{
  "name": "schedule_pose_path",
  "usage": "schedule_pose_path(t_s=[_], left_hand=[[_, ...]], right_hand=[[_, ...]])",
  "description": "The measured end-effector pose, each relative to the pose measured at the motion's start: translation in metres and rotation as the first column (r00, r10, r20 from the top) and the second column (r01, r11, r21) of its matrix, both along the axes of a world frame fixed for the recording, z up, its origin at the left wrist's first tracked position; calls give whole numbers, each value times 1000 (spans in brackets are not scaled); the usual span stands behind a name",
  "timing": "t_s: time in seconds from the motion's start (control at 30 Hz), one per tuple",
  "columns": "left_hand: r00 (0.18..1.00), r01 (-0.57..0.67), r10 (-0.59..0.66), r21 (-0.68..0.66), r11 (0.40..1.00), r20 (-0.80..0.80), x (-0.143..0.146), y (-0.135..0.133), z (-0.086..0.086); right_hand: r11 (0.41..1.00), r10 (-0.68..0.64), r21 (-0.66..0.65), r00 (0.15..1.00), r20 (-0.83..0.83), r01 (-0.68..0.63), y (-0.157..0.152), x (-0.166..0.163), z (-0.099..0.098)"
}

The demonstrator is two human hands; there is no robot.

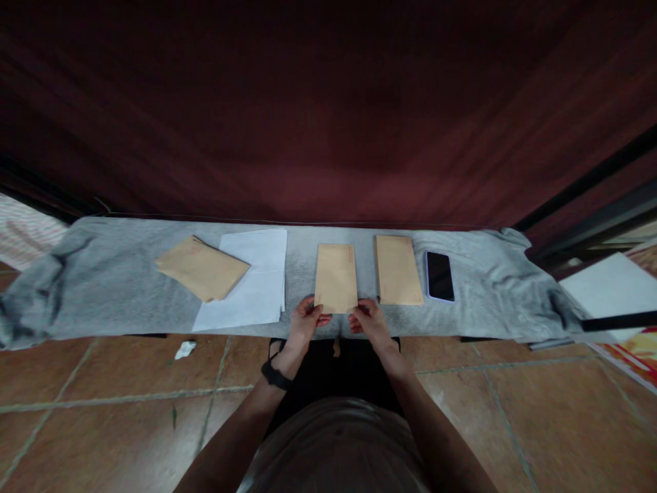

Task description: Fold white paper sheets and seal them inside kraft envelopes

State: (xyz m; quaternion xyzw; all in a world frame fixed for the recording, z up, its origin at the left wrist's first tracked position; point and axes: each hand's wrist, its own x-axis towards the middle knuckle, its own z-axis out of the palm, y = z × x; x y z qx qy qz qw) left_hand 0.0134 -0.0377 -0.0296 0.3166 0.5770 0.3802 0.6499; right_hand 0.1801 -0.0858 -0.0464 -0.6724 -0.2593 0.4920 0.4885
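A brown envelope (336,277) lies upright on the grey cloth (102,287) in the middle of the view. My left hand (306,319) pinches its lower left corner, fingers closed on the edge. My right hand (367,318) grips its lower right corner the same way. A black band sits on my left wrist. A second brown envelope (397,269) lies just to the right, apart from both hands.
A black phone (440,275) lies face up right of the second envelope. White paper sheets (251,287) and a small stack of brown envelopes (202,268) lie to the left. A dark red curtain (328,109) hangs behind. A crumpled white scrap (185,350) is on the tiled floor.
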Motion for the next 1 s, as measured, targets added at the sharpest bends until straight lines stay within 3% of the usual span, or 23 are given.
schedule_pose_path(t_s=[0.1,0.17,0.27,0.33,0.43,0.53,0.6,0.67,0.73,0.8,0.87,1.0], left_hand=[[992,54,-54,-6,999,-116,-3,4,1],[984,72,-73,-10,997,-160,-3,6,1],[948,154,-145,11,988,-283,-3,8,2],[881,246,-208,35,969,-424,-3,7,5],[678,374,-217,76,924,-703,-8,2,11],[379,492,-34,170,854,-925,-13,-10,15],[260,615,105,249,748,-960,-12,-19,14],[254,749,157,296,592,-954,-8,-26,11],[284,857,128,312,410,-950,-1,-29,4],[291,913,93,305,270,-952,6,-29,-3],[271,933,74,281,225,-960,9,-28,-10],[239,942,80,251,222,-968,8,-27,-19]], right_hand=[[1000,22,8,982,187,-24,-6,6,4],[991,73,69,905,420,-112,-9,8,9],[904,159,122,586,795,-411,-7,9,13],[837,166,70,373,913,-543,-4,8,11],[811,183,-21,220,958,-584,-1,7,4],[809,201,-55,189,961,-585,0,10,-1],[807,208,-53,200,957,-588,1,12,-3],[808,214,-42,226,950,-588,6,13,-3],[812,220,-34,252,942,-583,14,14,-3],[812,232,-40,259,937,-582,24,15,-3],[815,246,-55,258,934,-577,35,15,-4],[852,239,-75,257,936,-518,61,15,-8]])
